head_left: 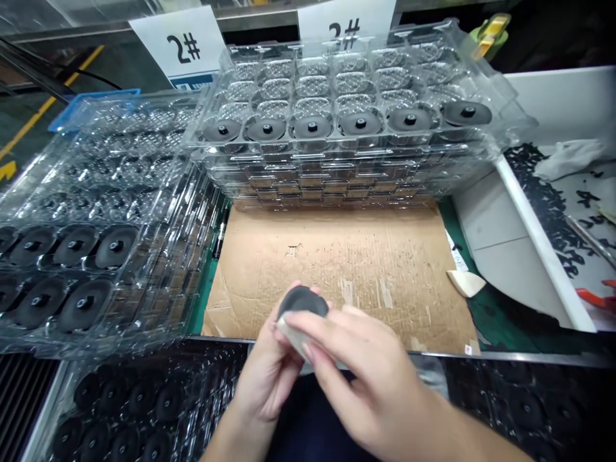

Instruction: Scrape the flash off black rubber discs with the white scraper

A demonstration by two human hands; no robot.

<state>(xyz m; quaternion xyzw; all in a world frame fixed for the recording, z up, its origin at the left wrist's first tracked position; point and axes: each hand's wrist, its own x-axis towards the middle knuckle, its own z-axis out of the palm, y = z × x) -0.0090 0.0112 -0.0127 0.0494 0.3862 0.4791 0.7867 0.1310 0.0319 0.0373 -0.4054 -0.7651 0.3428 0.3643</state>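
In front of me, over the near edge of the cardboard sheet (332, 256), my left hand (269, 366) is closed around a black round disc-shaped part (303, 300). My right hand (366, 366) pinches a pale, off-white wiping piece (294, 337) and presses it against the near side of the disc. Whether that piece is cloth or sponge I cannot make out. Fingers cover most of the disc's lower half. A similar cream wedge-shaped piece (466, 282) lies at the right edge of the cardboard.
A stack of clear plastic trays (337, 160) stands behind the cardboard, black discs in its front row. More stacked trays (178, 256) with discs are on the left, others below the bench edge. At right, a white bin (543, 244) borders small black scraps (543, 186).
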